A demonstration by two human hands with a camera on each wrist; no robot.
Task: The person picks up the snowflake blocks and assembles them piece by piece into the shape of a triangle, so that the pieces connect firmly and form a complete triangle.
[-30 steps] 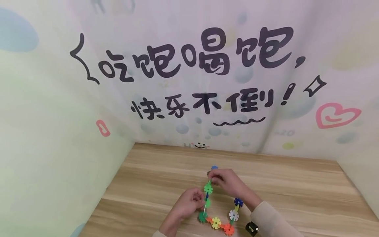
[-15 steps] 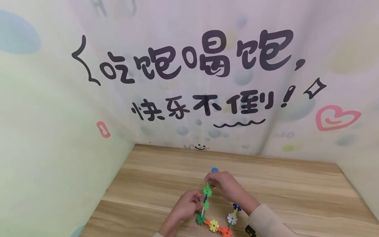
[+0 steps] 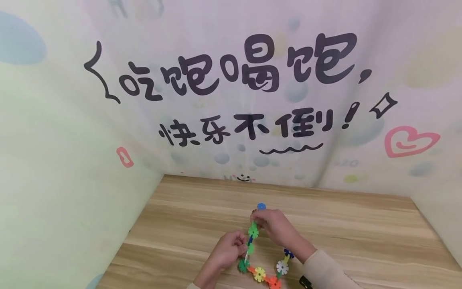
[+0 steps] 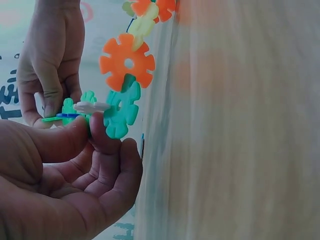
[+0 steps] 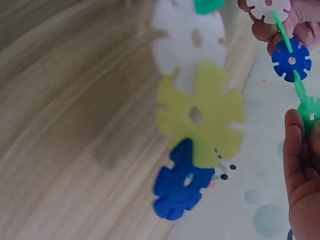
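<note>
A chain of interlocking snowflake discs [image 3: 256, 273] hangs between and below both hands in the head view, in green, white, blue, yellow and orange. My left hand [image 3: 230, 248] pinches it between thumb and fingers near a white disc [image 4: 92, 107], beside a dark green disc [image 4: 129, 107]. Farther along the chain, my right hand [image 3: 277, 228] pinches a bright green disc [image 5: 313, 106] at its upper end. The other end, with a white disc [image 5: 170, 45], a yellow disc [image 5: 220, 107] and a dark blue disc [image 5: 172, 192], dangles free near the right forearm.
A light blue disc [image 3: 261, 205] shows just beyond the right hand, with a brown one partly hidden beside it. The wood-grain table [image 3: 361, 228] meets a printed wall cloth [image 3: 216, 168]. A black object [image 3: 305, 281] sits by the right sleeve.
My right hand has shifted slightly left and toward me, still pinching the chain. The lower part of the chain has swung a little left and down. My left hand has hardly moved.
</note>
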